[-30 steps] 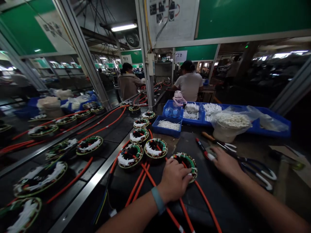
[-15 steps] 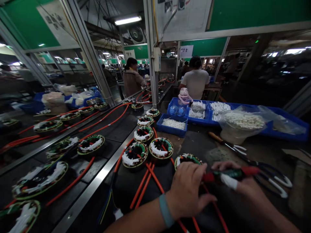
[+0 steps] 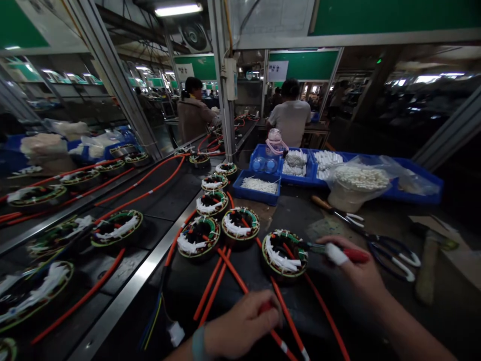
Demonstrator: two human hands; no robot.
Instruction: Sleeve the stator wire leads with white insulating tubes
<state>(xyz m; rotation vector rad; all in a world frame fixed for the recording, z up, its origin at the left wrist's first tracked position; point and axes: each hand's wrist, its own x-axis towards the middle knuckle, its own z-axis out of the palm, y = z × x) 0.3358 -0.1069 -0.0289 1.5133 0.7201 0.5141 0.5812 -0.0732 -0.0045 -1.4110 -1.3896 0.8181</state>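
In my right hand (image 3: pixel 361 273) is a slim pen-like tool (image 3: pixel 352 254) with a red rear end and a dark front. Its front points left at the rim of the nearest wire-wound stator ring (image 3: pixel 283 263); I cannot tell whether it touches. White wrapping (image 3: pixel 336 254) covers a finger of that hand. My left hand (image 3: pixel 244 323) is closed in front of the ring, apart from it, around a small red piece that looks like a cap. White sleeves lie along the ring's inside, and red-orange cables (image 3: pixel 287 313) run below it.
Several similar stators (image 3: pixel 240 224) stand left and behind. A metal rail (image 3: pixel 150 265) borders the belt. A small blue tray (image 3: pixel 257 186) holds white strips. Right lie pliers (image 3: pixel 393 250), a wooden-handled tool (image 3: pixel 326 203) and a hammer (image 3: pixel 428 271). Co-workers (image 3: pixel 291 118) sit farther back.
My left hand has come away from the tool, down and left, with a small red piece in it. My right hand has brought the tool to the nearest stator. The view has shifted right.
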